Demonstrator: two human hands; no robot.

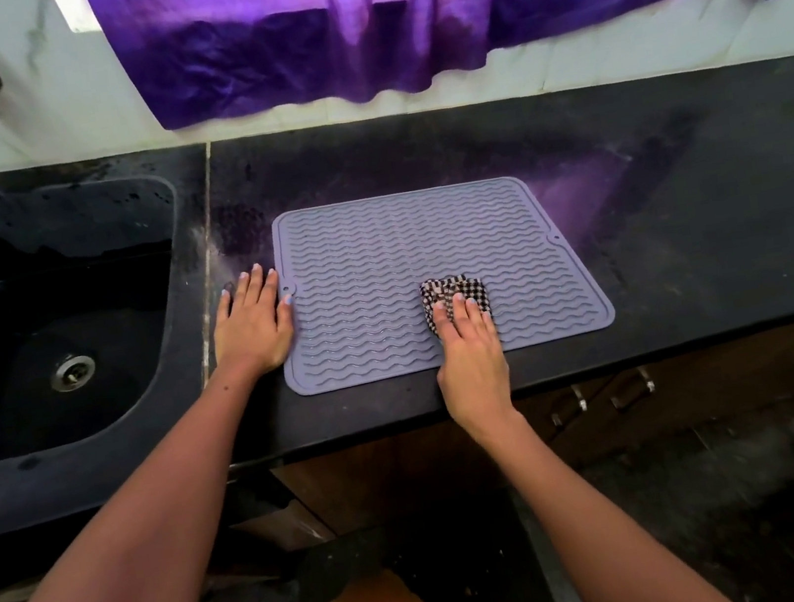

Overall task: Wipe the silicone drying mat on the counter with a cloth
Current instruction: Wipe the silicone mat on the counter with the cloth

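Grey silicone mat [430,264] on black counter [678,183]; right hand [471,356] flat on cloth [451,294], left hand [253,323] seemingly flat.

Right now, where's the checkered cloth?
In the head view, the checkered cloth lies on the mat, near its front right, under the right hand.

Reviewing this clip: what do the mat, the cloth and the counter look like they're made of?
Drying mat: likely silicone, matte grey-lavender, with moulded wavy ridges and a raised rim. Cloth: woven fabric, dark-and-light check, folded into a pad. Counter: looks like dark polished stone, perhaps granite; it faintly reflects the purple curtain.
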